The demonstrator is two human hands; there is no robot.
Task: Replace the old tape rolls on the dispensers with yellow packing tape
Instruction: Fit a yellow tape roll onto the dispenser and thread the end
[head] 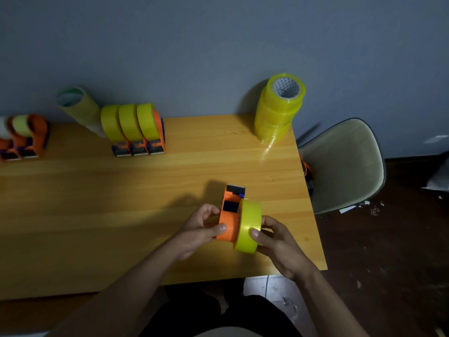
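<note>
My left hand [201, 229] grips an orange and blue tape dispenser [229, 215] above the near right part of the wooden table [121, 190]. My right hand [274, 239] holds a yellow packing tape roll [247, 226] pressed against the dispenser's right side, thumb on the roll's rim. Three dispensers with yellow rolls [136, 127] stand in a row at the back of the table. A stack of yellow tape rolls [279, 110] stands at the back right corner. More orange dispensers with paler rolls [24, 137] stand at the far left.
A pale stack of rolls or cores [77, 105] leans against the wall behind the row of three. A grey-white chair [345, 166] stands right of the table, with something orange at its edge. Paper scraps lie on the dark floor [388, 239].
</note>
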